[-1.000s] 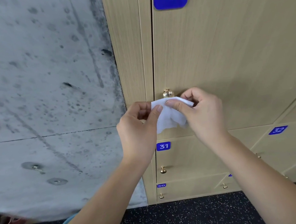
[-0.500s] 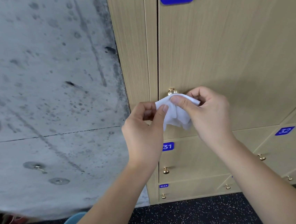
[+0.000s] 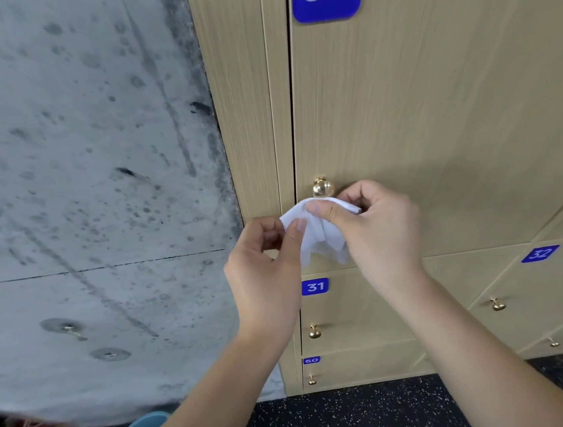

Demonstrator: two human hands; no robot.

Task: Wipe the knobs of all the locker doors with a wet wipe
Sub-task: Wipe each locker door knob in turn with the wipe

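Wet wipe point(image 3: 320, 233), white and crumpled, pinched between left hand point(image 3: 265, 273) and right hand point(image 3: 377, 228), just below brass knob point(image 3: 322, 187) of locker door point(image 3: 418, 114) 30

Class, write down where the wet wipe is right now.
In the head view the wet wipe sits near the centre, pinched between the left hand and right hand, just below the brass knob of locker 30.

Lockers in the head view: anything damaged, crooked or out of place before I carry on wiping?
Nothing stands out on the lockers. The doors sit flush, and the knob on door 30 and the knobs below look straight. Both the left hand and right hand pinch the wet wipe just under that knob. The concrete wall is only stained.
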